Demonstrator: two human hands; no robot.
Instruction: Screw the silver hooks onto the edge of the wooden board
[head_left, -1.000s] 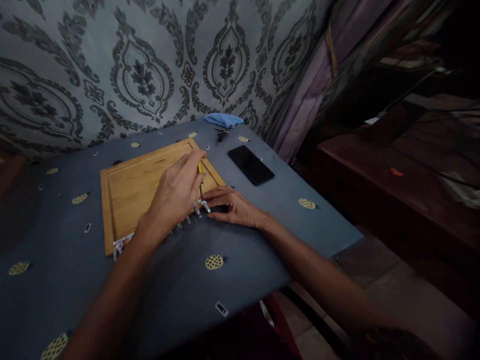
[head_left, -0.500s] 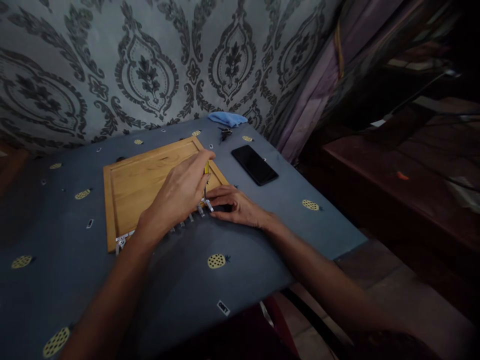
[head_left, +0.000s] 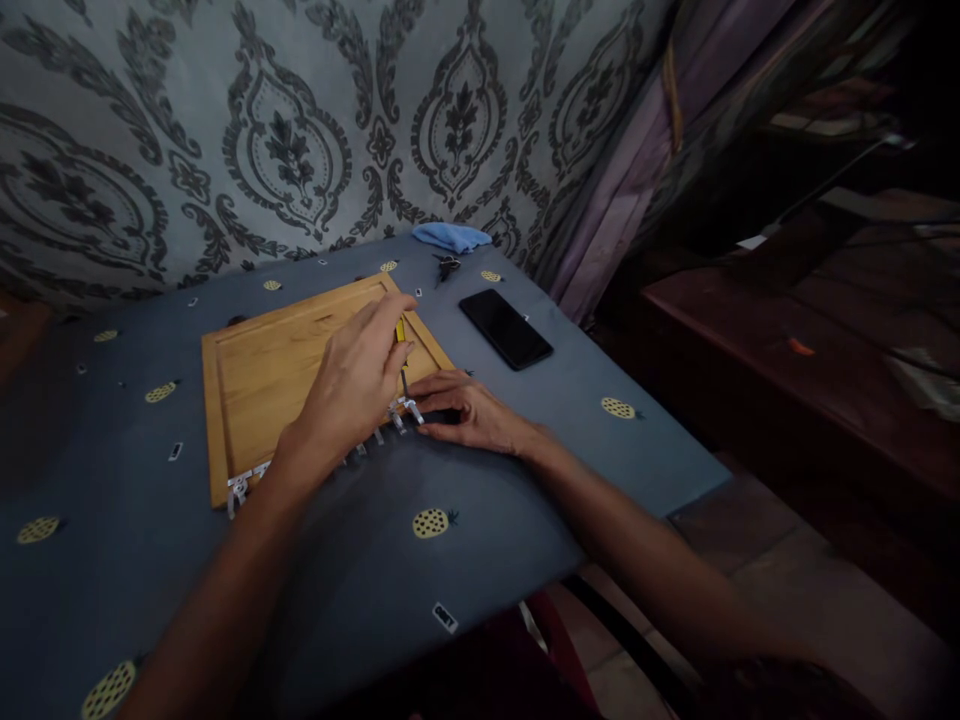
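Note:
A wooden panel (head_left: 262,375) with a raised frame lies flat on the blue cloth-covered table (head_left: 360,560). My left hand (head_left: 352,385) is closed around a yellow-handled screwdriver (head_left: 402,345), held upright with its tip down at the panel's near right edge. There a small metal hinge (head_left: 409,408) sits under the tip. My right hand (head_left: 469,412) lies on the table beside the panel, fingertips pressed at that hinge. A second metal hinge (head_left: 240,488) is at the panel's near left corner.
A black phone (head_left: 505,328) lies right of the panel. A bunch of keys (head_left: 445,265) and a blue cloth (head_left: 451,237) sit at the back by the patterned wall. The table's right edge drops to a tiled floor; dark wooden furniture (head_left: 787,370) stands further right.
Both hands stay at the hinge with the screwdriver upright. Only the view shifts slightly.

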